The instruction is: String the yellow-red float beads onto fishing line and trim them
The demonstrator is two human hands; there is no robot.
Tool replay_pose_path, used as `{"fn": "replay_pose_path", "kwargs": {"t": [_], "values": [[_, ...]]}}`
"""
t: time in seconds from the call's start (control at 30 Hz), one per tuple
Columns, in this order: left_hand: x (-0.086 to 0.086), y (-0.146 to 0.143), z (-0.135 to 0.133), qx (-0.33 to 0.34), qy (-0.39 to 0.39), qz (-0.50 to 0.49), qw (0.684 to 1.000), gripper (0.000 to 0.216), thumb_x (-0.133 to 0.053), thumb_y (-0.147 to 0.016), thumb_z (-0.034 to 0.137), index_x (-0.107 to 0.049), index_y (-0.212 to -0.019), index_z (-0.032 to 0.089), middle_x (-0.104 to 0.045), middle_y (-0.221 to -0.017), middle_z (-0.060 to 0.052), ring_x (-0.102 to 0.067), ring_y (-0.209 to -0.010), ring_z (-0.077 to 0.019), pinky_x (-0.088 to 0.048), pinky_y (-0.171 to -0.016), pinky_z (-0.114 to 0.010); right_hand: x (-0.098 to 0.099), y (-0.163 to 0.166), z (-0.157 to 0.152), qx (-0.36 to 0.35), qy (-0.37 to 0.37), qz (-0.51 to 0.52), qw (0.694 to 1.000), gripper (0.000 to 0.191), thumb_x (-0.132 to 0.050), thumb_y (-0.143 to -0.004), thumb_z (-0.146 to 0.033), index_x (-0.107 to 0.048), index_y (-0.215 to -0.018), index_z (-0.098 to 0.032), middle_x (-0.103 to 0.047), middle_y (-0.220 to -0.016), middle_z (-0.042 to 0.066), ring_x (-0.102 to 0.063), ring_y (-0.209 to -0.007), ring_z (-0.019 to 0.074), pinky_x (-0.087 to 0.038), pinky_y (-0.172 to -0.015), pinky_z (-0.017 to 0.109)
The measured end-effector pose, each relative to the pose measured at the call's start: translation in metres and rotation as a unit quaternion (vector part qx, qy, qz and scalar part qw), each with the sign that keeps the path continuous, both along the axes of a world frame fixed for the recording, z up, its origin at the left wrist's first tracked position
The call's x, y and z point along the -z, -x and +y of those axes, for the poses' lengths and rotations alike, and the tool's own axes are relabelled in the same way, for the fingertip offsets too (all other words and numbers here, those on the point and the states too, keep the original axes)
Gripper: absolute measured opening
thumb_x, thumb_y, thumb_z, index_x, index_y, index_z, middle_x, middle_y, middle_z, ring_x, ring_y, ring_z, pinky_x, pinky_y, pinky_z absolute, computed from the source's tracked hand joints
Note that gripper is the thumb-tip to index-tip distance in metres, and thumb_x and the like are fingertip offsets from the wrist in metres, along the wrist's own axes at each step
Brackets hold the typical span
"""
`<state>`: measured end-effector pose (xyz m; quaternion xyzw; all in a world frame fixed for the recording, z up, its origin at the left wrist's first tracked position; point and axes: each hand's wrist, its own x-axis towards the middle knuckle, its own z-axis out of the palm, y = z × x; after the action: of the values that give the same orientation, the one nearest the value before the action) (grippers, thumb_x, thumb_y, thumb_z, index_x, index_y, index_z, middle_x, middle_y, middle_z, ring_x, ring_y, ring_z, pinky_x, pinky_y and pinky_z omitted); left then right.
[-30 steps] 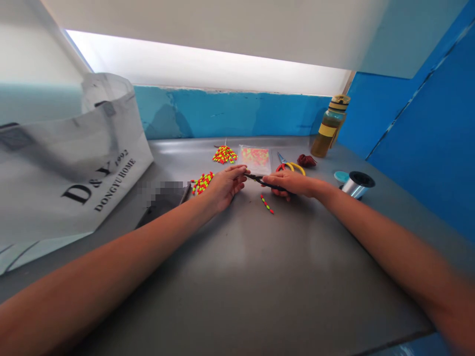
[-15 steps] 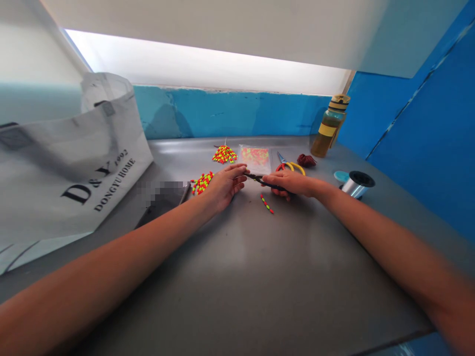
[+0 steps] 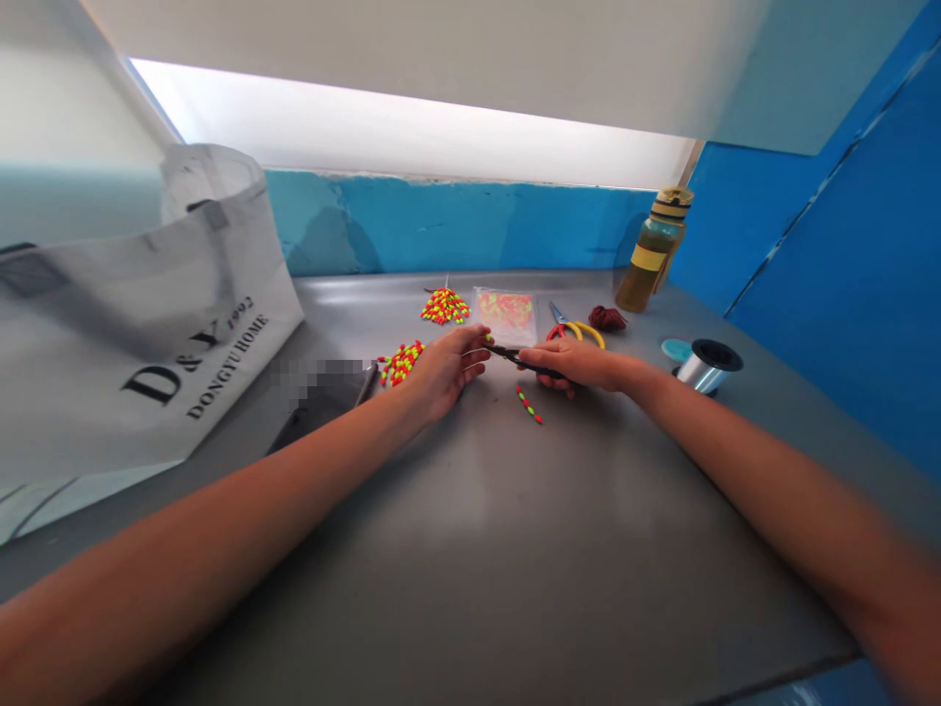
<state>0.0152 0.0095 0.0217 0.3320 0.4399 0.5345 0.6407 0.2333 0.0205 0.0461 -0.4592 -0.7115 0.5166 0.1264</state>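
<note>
Centre frame, the right hand (image 3: 569,365) is closed on slim black tweezers (image 3: 523,361), the left hand (image 3: 445,370) pinched at their tip (what it holds is too small to tell); keep both steady.

A slim black tool (image 3: 530,364) slants gently down to the right, its rear end gripped in the right hand (image 3: 571,363) and its narrow tip pointing left, reaching the left hand (image 3: 445,371). It is too small to tell whether it is scissors or tweezers. A tiny yellow-green bead (image 3: 489,338) sits just above the tip. Just below the tool, a short strand of red and yellow-green beads (image 3: 528,404) lies diagonally on the grey metal surface (image 3: 588,549).
</note>
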Motion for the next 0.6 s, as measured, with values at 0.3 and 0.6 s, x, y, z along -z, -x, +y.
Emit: {"fn": "replay_pose_path", "kwargs": {"t": [0.3, 0.6], "values": [[0.0053, 0.0017, 0.003, 0.005, -0.014, -0.002, 1.0, 0.016, -0.076, -0.076, 0.022, -0.071, -0.09, 0.019, -0.07, -0.091, -0.005, -0.061, -0.072, -0.0126, -0.047, -0.06, -0.022, -0.0004, 0.0002, -0.0002, 0.003, -0.002, -0.001, 1.0, 0.043, -0.058, -0.094, -0.058, -0.064, -0.107, -0.017, -0.058, -0.07, -0.001, -0.05, -0.05, 0.009, -0.044, -0.043, 0.018], [0.0063, -0.0002, 0.0034, 0.029, -0.022, 0.04, 0.999, 0.009, -0.073, -0.075, 0.025, -0.071, -0.079, 0.017, -0.069, -0.087, -0.007, -0.062, -0.077, -0.0163, -0.048, -0.064, -0.025, 0.0, 0.0013, -0.0005, 0.001, -0.017, -0.018, 1.0, 0.043, -0.056, -0.095, -0.056, -0.065, -0.11, -0.017, -0.057, -0.07, -0.001, -0.051, -0.051, 0.0091, -0.044, -0.043, 0.018]]}}
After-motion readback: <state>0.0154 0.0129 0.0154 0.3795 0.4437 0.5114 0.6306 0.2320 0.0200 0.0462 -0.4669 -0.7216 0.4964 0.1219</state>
